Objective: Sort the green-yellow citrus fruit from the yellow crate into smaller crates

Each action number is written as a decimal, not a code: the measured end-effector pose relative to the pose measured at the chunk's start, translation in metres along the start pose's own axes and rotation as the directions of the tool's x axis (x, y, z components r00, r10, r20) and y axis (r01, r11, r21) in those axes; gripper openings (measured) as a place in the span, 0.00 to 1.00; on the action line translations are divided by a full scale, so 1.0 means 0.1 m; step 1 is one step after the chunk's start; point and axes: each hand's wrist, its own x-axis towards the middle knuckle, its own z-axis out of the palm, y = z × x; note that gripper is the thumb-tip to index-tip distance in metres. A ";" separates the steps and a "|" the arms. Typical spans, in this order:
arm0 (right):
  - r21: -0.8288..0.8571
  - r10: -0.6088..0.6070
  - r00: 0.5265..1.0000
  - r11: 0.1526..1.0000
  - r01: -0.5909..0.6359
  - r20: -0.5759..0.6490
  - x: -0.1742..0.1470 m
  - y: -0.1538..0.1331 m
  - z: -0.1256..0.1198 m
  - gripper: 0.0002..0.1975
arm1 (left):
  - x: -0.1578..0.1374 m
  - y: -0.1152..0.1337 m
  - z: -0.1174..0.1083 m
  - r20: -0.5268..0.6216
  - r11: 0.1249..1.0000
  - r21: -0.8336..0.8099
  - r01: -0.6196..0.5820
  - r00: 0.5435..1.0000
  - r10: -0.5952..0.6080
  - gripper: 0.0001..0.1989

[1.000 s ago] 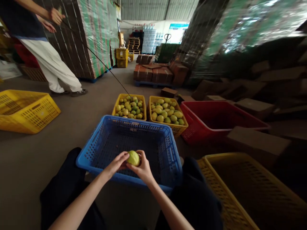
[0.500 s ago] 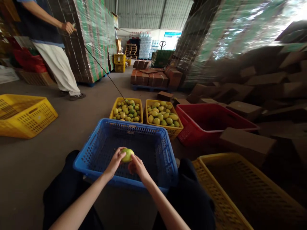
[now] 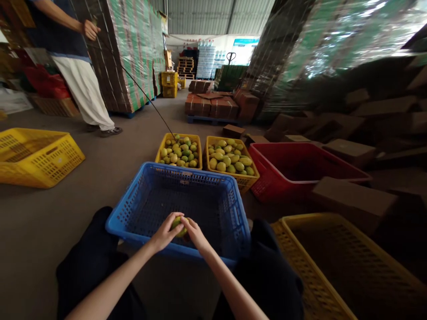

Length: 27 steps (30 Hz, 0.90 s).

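A green-yellow mango (image 3: 179, 228) is held in both hands over the near part of a blue plastic crate (image 3: 230, 209). My left hand (image 3: 166, 232) wraps round its left side with the fingers over the top. On the other side my right hand (image 3: 196, 233) lies closed against it, fingers meeting those of the left. Much of the fruit is covered by the fingers. Just beyond the blue crate, two yellow crates hold many mangoes: a left one (image 3: 157, 153) and a right one (image 3: 248, 180).
A red crate (image 3: 267, 189) stands right of the mangoes, with a yellow crate (image 3: 283, 238) nearer me. Another yellow crate (image 3: 56, 162) sits tilted at left. Cardboard boxes (image 3: 353, 200) pile up at right. Someone in pale trousers (image 3: 83, 89) stands at left by wrapped stacks.
Both hands have come down a little with the mango, and their fingers now cover more of it. The other person's hand has moved slightly left. The view has shifted slightly.
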 end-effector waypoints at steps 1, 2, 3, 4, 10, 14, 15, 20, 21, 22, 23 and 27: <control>-0.009 0.008 1.000 1.000 -0.008 0.003 0.00 0.01 0.00 0.27 | -0.01 0.00 0.00 0.005 1.000 0.003 0.006 1.000 -0.006 0.19; -0.017 0.014 1.000 1.000 -0.014 0.005 0.01 0.02 0.00 0.27 | -0.01 0.00 0.00 0.009 1.000 0.005 0.012 1.000 -0.012 0.19; -0.024 0.019 1.000 1.000 -0.019 0.005 0.01 0.03 0.00 0.26 | -0.02 -0.01 0.00 0.011 1.000 0.005 0.016 1.000 -0.016 0.19; -0.027 0.024 1.000 0.999 -0.024 0.004 0.02 0.04 0.00 0.26 | -0.03 -0.01 0.00 0.012 1.000 0.002 0.019 1.000 -0.019 0.19; -0.043 0.036 0.999 0.998 -0.036 -0.013 0.05 0.13 -0.01 0.24 | -0.03 -0.02 0.01 0.002 0.999 -0.041 0.029 1.000 -0.028 0.19; -0.044 0.025 0.999 0.999 -0.026 -0.020 0.08 0.18 -0.03 0.24 | -0.03 -0.01 0.01 -0.011 0.996 -0.074 0.045 0.999 -0.046 0.20; -0.043 0.026 0.999 0.999 -0.027 -0.022 0.08 0.19 -0.03 0.24 | -0.03 -0.01 0.01 -0.011 0.995 -0.086 0.048 0.999 -0.050 0.20; -0.031 0.026 0.999 0.999 -0.027 -0.022 0.10 0.25 -0.05 0.23 | -0.03 -0.01 0.03 -0.017 0.993 -0.103 0.058 0.998 -0.060 0.20; -0.031 0.023 0.999 0.999 -0.024 -0.024 0.11 0.26 -0.06 0.23 | -0.03 -0.01 0.03 -0.017 0.994 -0.098 0.058 0.998 -0.060 0.20; -0.033 0.020 0.999 0.999 -0.021 -0.028 0.11 0.27 -0.06 0.23 | -0.03 -0.01 0.03 -0.016 0.994 -0.093 0.057 0.998 -0.059 0.21; -0.035 0.019 0.999 0.999 -0.020 -0.031 0.11 0.27 -0.07 0.23 | -0.03 -0.01 0.03 -0.015 0.995 -0.087 0.057 0.998 -0.059 0.21; -0.053 0.019 0.999 0.998 -0.021 -0.037 0.10 0.26 -0.06 0.23 | -0.04 0.01 0.03 -0.005 0.995 -0.077 0.066 0.998 -0.067 0.22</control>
